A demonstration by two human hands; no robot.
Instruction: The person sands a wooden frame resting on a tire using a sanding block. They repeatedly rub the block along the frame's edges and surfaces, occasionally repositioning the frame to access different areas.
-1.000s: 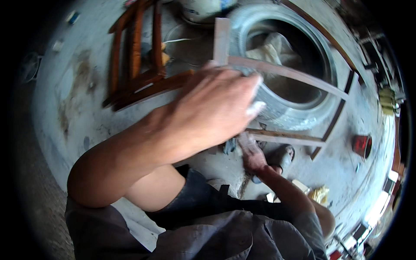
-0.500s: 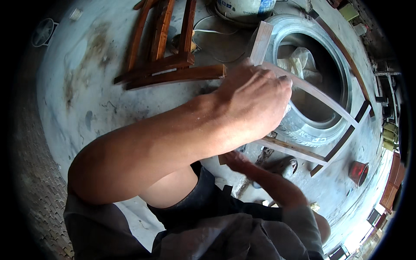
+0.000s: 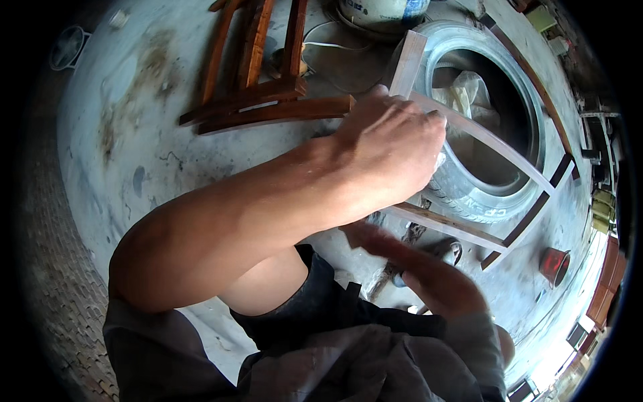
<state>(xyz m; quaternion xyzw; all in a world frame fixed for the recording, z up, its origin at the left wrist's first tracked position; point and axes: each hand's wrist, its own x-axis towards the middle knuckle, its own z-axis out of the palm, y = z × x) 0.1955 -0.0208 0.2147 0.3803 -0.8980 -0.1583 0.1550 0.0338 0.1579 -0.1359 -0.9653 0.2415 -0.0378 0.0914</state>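
My left hand (image 3: pixel 395 144) is closed around one corner of a wooden frame, where a pale, dusty rail (image 3: pixel 492 137) meets a short end piece (image 3: pixel 408 63). The frame slants off to the right, with a second rail (image 3: pixel 459 229) below and a darker crosspiece (image 3: pixel 528 222) at its far end. Under my left forearm is my right hand (image 3: pixel 372 238), close to the near end of the lower rail. Motion smears its fingers and the forearm partly covers them, so I cannot make out what they hold.
Behind the frame a tyre (image 3: pixel 462 201) lies flat with clear plastic (image 3: pixel 469 97) inside. Reddish-brown wooden frame parts (image 3: pixel 268 117) lie at the upper left, a white bucket (image 3: pixel 382 12) beyond. A red-and-black pail (image 3: pixel 554 265) stands right; a dark wooden strip (image 3: pixel 536 84) curves past the tyre.
My right hand and forearm have shifted slightly up and toward the left forearm. My left hand keeps its grip on the frame. The whole view has moved a little.
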